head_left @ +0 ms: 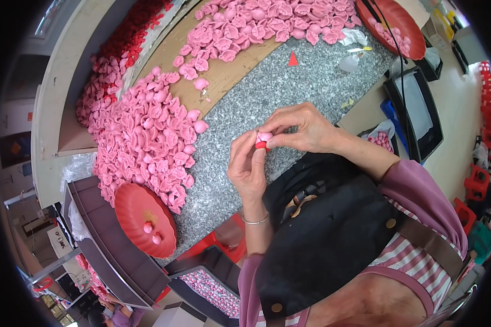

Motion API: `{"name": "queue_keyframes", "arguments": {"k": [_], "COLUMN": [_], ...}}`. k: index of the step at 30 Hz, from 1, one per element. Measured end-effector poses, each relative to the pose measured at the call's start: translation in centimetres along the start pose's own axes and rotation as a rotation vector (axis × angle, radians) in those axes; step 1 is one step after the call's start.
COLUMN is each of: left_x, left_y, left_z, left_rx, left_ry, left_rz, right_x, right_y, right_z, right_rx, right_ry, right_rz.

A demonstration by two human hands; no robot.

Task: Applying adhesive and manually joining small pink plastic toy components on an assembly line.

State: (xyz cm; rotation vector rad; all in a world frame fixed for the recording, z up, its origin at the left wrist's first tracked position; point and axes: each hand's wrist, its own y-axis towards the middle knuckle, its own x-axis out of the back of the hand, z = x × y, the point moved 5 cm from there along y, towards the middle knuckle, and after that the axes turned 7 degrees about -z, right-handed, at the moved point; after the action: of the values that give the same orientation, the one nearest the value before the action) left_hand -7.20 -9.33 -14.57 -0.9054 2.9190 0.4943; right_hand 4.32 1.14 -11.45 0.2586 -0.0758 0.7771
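Over the speckled grey tabletop (234,103), my left hand (248,166) and my right hand (306,129) meet, both pinching one small piece. It has a rounded pink part (264,136) on top and a red part (261,145) below. My right fingertips are on the pink side; the left thumb presses at the red part. What exactly the piece is I cannot make out. To the left lies a big heap of pink cupped, petal-like pieces (142,136). A red scalloped dish (128,204) at the heap's near end holds two finished-looking pink-and-red pieces (148,227).
More pink pieces (240,27) cover the wooden board (223,82) at the back. Red pieces (128,46) fill a trough at far left. Another red dish (415,19), a black cable (402,82) and a black tray (433,122) stand right. A bin of small pieces (210,291) sits below left.
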Motion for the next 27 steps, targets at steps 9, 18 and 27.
{"name": "queue_keyframes", "arguments": {"k": [9,18,27], "left_x": [0.7,0.0,-0.5], "left_y": [-0.1,-0.5,1.7], "left_z": [0.0,-1.0,-0.9], "left_rx": [0.032,0.056,-0.030], "left_ry": [0.063,0.110,-0.270], "left_rz": [0.037,0.016,0.130], "right_x": [-0.3,-1.2,-0.7], "right_y": [-0.1,-0.4,-0.4], "right_z": [-0.4,-1.2,0.0], "right_rx": [0.016,-0.180,-0.044], "right_ry": [0.028,0.360,0.387], "right_rz": [0.049,0.070,-0.026]}}
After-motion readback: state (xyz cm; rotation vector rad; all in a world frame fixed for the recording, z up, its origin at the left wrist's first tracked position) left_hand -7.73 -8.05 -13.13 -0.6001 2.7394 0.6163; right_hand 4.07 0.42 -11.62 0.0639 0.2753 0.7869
